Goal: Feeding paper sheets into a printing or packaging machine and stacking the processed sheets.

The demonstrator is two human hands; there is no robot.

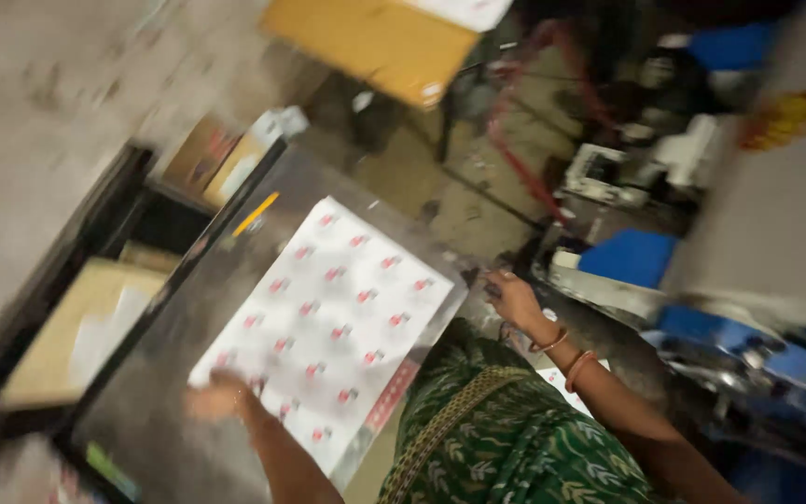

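Lying flat on a grey metal table (170, 373), the white sheet with red marks (333, 317) is touched by the blurred left hand (216, 399) at its near corner; its grip is unclear. The right hand (513, 299) rests half-closed beside the sheet's far corner, on a small dark thing.
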